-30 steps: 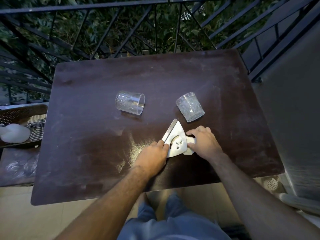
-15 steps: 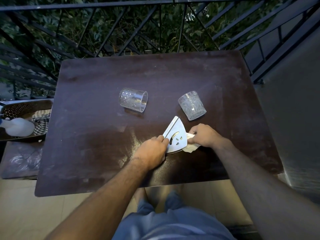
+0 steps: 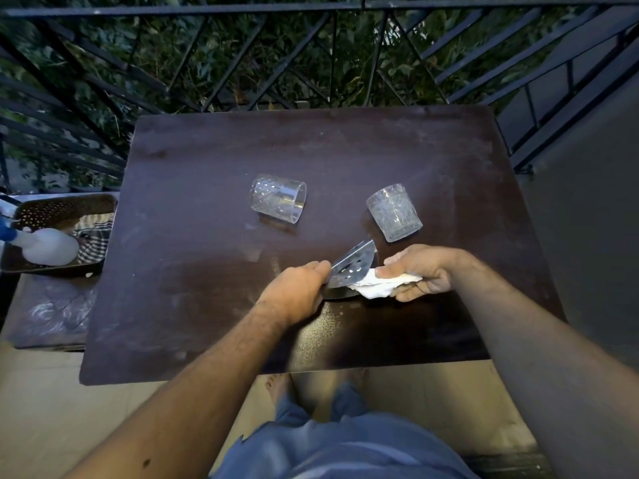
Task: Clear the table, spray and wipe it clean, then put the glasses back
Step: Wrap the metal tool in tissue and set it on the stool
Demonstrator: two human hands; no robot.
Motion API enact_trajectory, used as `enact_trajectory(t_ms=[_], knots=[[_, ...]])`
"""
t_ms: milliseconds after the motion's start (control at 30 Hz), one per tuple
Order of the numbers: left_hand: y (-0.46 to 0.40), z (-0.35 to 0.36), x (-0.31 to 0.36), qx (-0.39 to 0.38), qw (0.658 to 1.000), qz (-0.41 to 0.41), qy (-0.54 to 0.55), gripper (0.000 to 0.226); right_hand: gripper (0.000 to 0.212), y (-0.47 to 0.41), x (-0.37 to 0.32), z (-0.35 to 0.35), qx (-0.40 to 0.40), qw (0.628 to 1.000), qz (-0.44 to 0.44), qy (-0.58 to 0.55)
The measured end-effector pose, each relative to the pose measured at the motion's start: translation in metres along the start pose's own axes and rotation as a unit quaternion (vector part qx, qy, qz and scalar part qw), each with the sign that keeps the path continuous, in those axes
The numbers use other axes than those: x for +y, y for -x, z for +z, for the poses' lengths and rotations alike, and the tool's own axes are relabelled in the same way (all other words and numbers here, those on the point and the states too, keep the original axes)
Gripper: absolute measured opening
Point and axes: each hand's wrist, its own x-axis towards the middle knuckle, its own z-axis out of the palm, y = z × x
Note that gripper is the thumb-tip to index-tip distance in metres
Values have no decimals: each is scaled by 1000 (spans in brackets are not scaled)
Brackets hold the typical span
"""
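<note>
Table (image 3: 193,271), dark brown and dusty, is filling mid-frame. Tray (image 3: 65,207) is sitting off its 9 o'clock edge, holding a white spray bottle (image 3: 48,250). Two glasses are lying on the tabletop: left glass (image 3: 277,198) on its side, right glass (image 3: 394,212) tilted at its 3 o'clock. Left hand (image 3: 294,292) is gripping a metal napkin holder (image 3: 352,267) at 6 o'clock of the glasses. Right hand (image 3: 420,271) is pinching white tissue (image 3: 377,286).
</note>
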Motion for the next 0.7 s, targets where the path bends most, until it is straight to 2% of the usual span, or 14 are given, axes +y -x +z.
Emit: enact_trajectory(t_ms=[267,433,567,700], knots=[[0,-4,-10,12,999,-30,19,13,17,-1,-21,13,-28,994,1,-101],[-1,-3,-7,19,998,-45,35,15,11,-3,-27,12,-32,992,1,-121],[0,-10,-3,18,994,-64,87,39,11,-7,-33,11,-30,993,15,-110],[2,-14,1,38,990,-50,128,62,11,-14,-42,14,-21,996,30,-78]])
